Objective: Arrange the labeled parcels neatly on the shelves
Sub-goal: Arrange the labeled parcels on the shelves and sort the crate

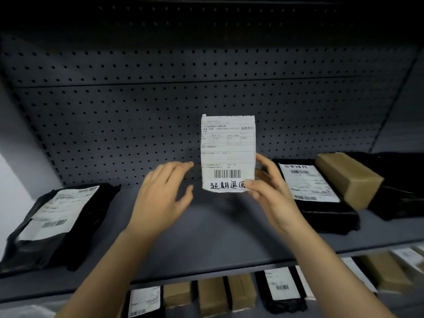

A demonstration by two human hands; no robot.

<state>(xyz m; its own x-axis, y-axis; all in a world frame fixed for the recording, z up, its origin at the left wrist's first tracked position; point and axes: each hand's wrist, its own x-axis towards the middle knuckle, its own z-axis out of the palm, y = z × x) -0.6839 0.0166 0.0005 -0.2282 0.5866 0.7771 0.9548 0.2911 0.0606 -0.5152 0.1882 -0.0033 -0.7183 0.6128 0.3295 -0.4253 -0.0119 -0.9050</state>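
1. The right hand (273, 193) pinches a white label sheet (228, 145) at its lower right corner, with the thumb on the front and the fingers behind its right edge.
2. The sheet is held upright at the centre of the view, above the grey shelf (218, 226) and in front of the pegboard back panel (137, 111). It shows printed text, a barcode and handwritten characters along the bottom.
3. The left hand (160, 198) is wide, with fingers spread and relaxed. It is just beside the sheet at 9 o'clock, not touching it and holding nothing.
4. A black parcel (87, 226) with a white label lies flat on the shelf at 8 o'clock.
5. Another black labeled parcel (328, 214) lies at 3 o'clock, with a brown box (348, 177) resting tilted against its right side.
6. At 6 o'clock, a row of brown and black parcels (213, 294) stands on the lower shelf.
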